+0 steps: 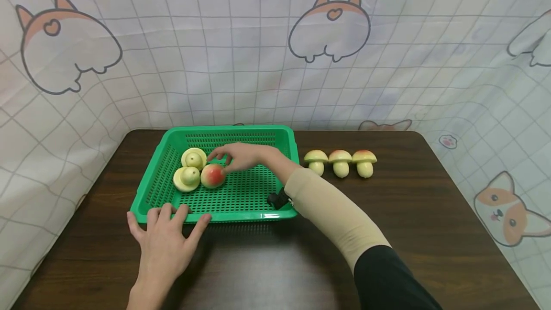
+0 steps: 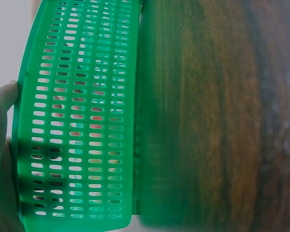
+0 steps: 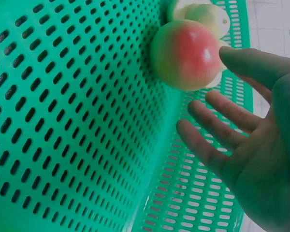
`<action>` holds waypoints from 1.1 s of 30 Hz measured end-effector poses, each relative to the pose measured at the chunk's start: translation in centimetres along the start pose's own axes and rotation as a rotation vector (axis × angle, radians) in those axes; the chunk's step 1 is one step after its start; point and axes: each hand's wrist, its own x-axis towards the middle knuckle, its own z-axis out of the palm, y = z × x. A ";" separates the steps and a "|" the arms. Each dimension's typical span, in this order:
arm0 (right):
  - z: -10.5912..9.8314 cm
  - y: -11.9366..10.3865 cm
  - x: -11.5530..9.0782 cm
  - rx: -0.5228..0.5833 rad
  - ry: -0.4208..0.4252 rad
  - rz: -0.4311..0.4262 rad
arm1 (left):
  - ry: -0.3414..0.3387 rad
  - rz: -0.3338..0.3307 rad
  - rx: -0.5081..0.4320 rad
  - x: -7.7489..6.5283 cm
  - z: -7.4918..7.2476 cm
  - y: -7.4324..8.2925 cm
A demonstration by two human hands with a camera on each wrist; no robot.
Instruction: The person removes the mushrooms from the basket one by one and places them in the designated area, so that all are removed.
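Observation:
In the head view, my left hand (image 1: 168, 238) holds the front rim of a green plastic basket (image 1: 254, 216) near its left corner, fingers bent over the edge. My right hand (image 1: 243, 155) reaches into the basket, fingers spread and loosely bent, holding nothing. Its thumb is right at a toy mushroom (image 1: 212, 176) with a round red-and-yellow cap; the stem is hidden. The right wrist view shows that red cap (image 3: 186, 55) just beyond the fingertips. Two more toy mushrooms, one at the back (image 1: 193, 159) and one nearer (image 1: 187, 179), lie left of it with pale stems facing up.
Three toy mushrooms (image 1: 340, 163) lie in a row on the dark wooden table (image 1: 413, 214), right of the basket. A small black object (image 1: 278, 199) sits by my right wrist. Behind the table hangs a white cloth (image 1: 241, 51) with a grid and corgi drawings.

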 end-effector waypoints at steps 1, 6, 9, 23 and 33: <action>0.0 -0.1 0.1 -0.006 -0.009 0.004 | -0.001 -0.001 0.000 0.0 0.0 0.0; 0.2 -0.3 0.5 -0.040 -0.039 0.002 | 0.012 0.003 -0.004 0.1 0.0 0.0; 0.2 -0.5 0.8 -0.065 -0.046 -0.006 | 0.014 0.005 -0.006 0.1 0.0 0.0; 0.4 -0.9 1.1 -0.114 -0.031 0.001 | 0.010 -0.001 -0.007 0.0 0.0 0.1; 0.4 -1.1 1.2 -0.100 -0.019 -0.007 | -0.001 -0.004 0.002 0.0 -0.1 0.2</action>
